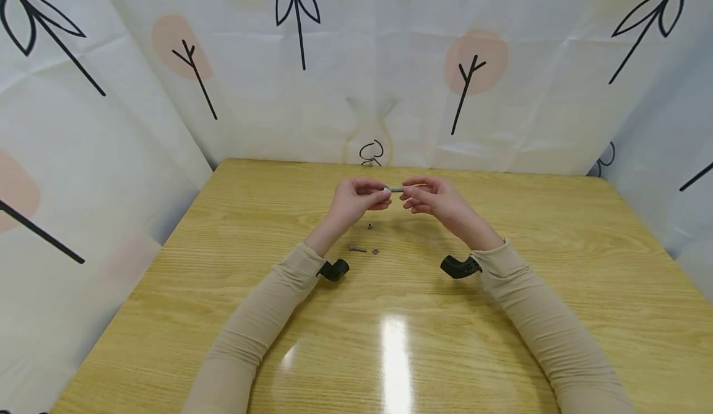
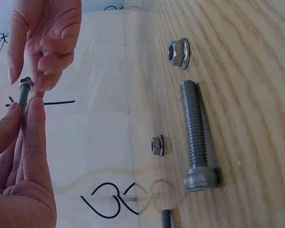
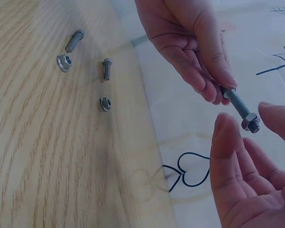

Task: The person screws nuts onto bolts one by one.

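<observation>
Pinched by its head end in our left hand point(image 1: 356, 198), the bolt point(image 3: 239, 103) hangs above the far part of the table point(image 1: 473, 340), its threaded end toward our right hand point(image 1: 437, 200). That right hand has a loose hold on nothing: thumb and fingers stand parted on either side of the nut point(image 3: 250, 122), which sits near the thread's tip with a little thread poking out beyond. We judge the step in hand to be threading nut onto bolt, barely begun. The next move calls for closing right thumb and fingertips on the nut and turning it, while the left pinch keeps the bolt from spinning. Below us lie two spare bolts point(image 3: 75, 41) and two spare nuts point(image 3: 64, 62), untouched.
</observation>
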A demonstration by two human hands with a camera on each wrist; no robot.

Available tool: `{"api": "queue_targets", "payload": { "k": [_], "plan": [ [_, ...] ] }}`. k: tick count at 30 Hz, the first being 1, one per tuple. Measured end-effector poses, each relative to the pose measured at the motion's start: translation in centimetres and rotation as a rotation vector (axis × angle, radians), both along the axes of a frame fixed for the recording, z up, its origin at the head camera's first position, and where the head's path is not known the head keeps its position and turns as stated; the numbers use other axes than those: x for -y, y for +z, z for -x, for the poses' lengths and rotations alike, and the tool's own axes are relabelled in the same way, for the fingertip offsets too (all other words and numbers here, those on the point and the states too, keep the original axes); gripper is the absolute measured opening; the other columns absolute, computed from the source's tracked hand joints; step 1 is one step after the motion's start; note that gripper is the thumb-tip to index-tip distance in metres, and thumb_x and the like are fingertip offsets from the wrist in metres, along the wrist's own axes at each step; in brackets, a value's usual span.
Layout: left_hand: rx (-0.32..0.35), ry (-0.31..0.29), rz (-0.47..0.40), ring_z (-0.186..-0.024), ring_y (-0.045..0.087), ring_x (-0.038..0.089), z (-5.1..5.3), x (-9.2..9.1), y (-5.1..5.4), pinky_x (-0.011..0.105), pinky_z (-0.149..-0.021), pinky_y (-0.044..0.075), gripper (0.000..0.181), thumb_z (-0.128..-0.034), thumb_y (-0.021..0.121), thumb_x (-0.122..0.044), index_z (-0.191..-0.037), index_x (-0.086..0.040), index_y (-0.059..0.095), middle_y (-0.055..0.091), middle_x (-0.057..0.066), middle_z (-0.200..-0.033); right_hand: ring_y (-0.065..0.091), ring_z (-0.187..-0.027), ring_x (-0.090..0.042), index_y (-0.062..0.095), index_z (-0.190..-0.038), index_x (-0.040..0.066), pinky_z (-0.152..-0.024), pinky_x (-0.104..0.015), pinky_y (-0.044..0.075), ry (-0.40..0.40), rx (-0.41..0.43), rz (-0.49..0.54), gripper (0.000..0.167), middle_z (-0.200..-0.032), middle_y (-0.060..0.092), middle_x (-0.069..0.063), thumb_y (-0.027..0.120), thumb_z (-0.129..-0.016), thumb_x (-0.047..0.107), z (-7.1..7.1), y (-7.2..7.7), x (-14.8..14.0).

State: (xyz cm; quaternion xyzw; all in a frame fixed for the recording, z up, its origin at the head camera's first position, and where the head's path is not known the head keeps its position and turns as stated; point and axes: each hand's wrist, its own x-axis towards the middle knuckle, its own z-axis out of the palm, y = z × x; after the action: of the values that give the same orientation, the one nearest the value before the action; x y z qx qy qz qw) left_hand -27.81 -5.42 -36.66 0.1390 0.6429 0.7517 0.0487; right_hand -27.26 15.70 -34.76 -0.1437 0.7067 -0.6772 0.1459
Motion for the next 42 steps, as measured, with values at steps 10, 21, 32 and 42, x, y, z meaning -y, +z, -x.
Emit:
{"api": "queue_targets", "payload": {
  "k": [10, 21, 32, 42],
  "plan": [
    [-0.006, -0.006, 0.007, -0.078, 0.071, 0.025, -0.11, 0.07, 0.12, 0.038, -0.076, 0.06, 0.018, -0.0865, 0.069, 0.002, -0.101, 0.012, 0.067, 0.068, 0.025, -0.094, 0.066, -0.08, -0.018, 0.058, -0.114, -0.005, -0.08, -0.037, 0.059, 0.011, -0.008, -0.001, 0.034, -0.093, 0.064, -0.014, 0.057, -0.098, 0.024, 0.04, 0.19, 0.32],
    [0.0, 0.015, -0.006, -0.08, 0.071, 0.026, -0.03, 0.3, 0.19, 0.038, -0.076, 0.06, 0.023, -0.0868, 0.068, 0.002, -0.106, 0.014, 0.065, 0.066, 0.028, -0.098, 0.068, -0.083, -0.019, 0.047, -0.121, -0.012, -0.083, -0.034, 0.058, 0.026, 0.029, 0.094, 0.03, -0.096, 0.067, -0.015, 0.056, -0.097, 0.003, -0.03, 0.28, 0.48],
    [0.01, 0.015, -0.007, -0.08, 0.071, 0.025, 0.02, 0.44, 0.25, 0.038, -0.077, 0.06, 0.028, -0.0864, 0.069, 0.001, -0.108, 0.017, 0.062, 0.069, 0.022, -0.093, 0.065, -0.086, -0.021, 0.052, -0.122, -0.002, -0.085, -0.036, 0.057, 0.015, 0.014, 0.05, 0.03, -0.102, 0.063, -0.015, 0.059, -0.097, 0.015, 0.12, 0.4, 0.5],
    [-0.003, 0.03, -0.002, -0.08, 0.071, 0.026, -0.42, 0.42, 0.55, 0.038, -0.076, 0.06, 0.02, -0.0869, 0.068, 0.002, -0.104, 0.012, 0.066, 0.069, 0.022, -0.092, 0.06, -0.074, -0.015, 0.058, -0.112, -0.009, -0.066, -0.028, 0.056, 0.0, -0.027, -0.029, 0.034, -0.088, 0.064, -0.01, 0.059, -0.097, 0.022, 0.2, 0.2, 0.59]
  ]
}}
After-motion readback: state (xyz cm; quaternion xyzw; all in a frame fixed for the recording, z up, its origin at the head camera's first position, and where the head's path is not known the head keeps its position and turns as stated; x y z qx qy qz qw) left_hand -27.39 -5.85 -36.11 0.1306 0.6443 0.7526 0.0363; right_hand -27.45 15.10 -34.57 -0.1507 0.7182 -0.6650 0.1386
